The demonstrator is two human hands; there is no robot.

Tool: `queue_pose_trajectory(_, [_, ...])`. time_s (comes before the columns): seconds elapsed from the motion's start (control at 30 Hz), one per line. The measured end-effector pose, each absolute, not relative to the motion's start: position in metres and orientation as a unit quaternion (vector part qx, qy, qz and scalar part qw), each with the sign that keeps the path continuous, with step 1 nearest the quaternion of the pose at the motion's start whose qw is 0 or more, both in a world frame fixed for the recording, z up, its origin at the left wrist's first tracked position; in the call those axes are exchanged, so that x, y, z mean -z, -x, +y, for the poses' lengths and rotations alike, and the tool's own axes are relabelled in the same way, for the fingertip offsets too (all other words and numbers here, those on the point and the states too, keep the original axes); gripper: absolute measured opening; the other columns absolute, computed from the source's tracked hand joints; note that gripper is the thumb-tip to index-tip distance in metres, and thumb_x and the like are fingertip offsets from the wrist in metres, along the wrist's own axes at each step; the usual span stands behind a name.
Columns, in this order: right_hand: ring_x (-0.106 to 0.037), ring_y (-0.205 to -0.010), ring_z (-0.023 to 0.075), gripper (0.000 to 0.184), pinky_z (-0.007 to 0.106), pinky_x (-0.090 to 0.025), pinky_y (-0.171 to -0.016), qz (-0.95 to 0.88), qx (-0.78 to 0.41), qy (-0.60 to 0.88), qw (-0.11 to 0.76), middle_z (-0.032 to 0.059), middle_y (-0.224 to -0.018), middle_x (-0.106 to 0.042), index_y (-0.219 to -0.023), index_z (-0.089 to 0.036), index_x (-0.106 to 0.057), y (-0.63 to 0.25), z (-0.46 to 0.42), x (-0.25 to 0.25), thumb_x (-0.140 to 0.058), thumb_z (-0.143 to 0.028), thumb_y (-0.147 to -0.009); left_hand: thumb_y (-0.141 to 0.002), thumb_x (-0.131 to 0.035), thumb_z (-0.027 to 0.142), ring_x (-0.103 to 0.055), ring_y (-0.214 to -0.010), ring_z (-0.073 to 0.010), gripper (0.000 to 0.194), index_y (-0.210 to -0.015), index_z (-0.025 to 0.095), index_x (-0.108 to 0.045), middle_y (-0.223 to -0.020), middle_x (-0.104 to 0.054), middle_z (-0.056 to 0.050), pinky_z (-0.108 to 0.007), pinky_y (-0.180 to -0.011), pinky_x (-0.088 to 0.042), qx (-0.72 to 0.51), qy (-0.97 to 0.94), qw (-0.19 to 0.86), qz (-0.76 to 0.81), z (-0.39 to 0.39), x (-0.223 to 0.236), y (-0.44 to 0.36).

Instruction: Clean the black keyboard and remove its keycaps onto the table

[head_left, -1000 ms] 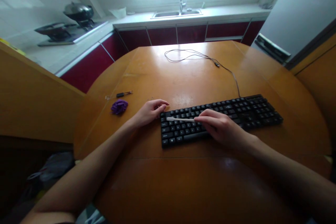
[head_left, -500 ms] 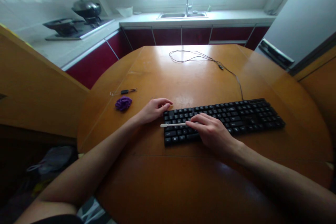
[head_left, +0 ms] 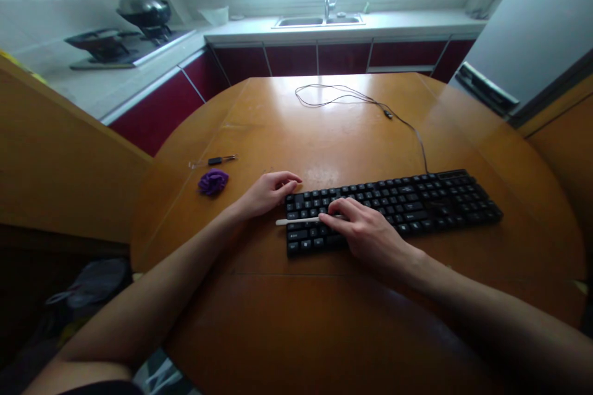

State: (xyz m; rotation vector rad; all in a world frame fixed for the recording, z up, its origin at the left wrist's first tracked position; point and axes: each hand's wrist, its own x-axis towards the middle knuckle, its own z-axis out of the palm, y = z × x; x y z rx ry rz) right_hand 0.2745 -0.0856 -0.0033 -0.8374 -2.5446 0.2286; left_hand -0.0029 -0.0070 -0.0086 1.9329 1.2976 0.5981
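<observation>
A black keyboard (head_left: 398, 203) lies slightly slanted on the wooden table. My right hand (head_left: 365, 231) is over its left half, closed on a slim white toothbrush (head_left: 301, 220). The brush lies nearly level across the left keys, and its wider head sticks out past the keyboard's left edge. Part of the handle is hidden under my fingers. My left hand (head_left: 269, 193) rests on the table at the keyboard's far left corner, fingers loosely stretched out, thumb at the corner. I cannot tell whether it presses on the keyboard.
Left of my left hand lie a crumpled purple cloth (head_left: 214, 182) and a small black-handled tool with metal wires (head_left: 222, 160). The keyboard's cable (head_left: 407, 126) loops over the far tabletop (head_left: 273, 129). Beyond stand a sink (head_left: 301, 21) and a stove (head_left: 134, 55).
My right hand has moved left with the toothbrush, taking its head from the upper left keys to beyond the keyboard's left edge. My left hand stays at the corner.
</observation>
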Motion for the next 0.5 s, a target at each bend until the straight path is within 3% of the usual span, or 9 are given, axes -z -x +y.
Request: queue_pose_trajectory(0.5, [-0.060, -0.097, 0.0219, 0.046, 0.037, -0.056, -0.084, -0.911, -0.074, 0.346, 0.213, 0.0113, -0.108, -0.062, -0.123, -0.021, -0.071, -0.300, -0.079, -0.002, -0.044, 0.002, -0.092, -0.095, -0.055, 0.043, -0.051, -0.059, -0.0126, 0.037, -0.108, 0.013, -0.072, -0.069, -0.060, 0.000, -0.023, -0.054, -0.040, -0.229, -0.751, 0.360, 0.504, -0.007, 0.009, 0.003])
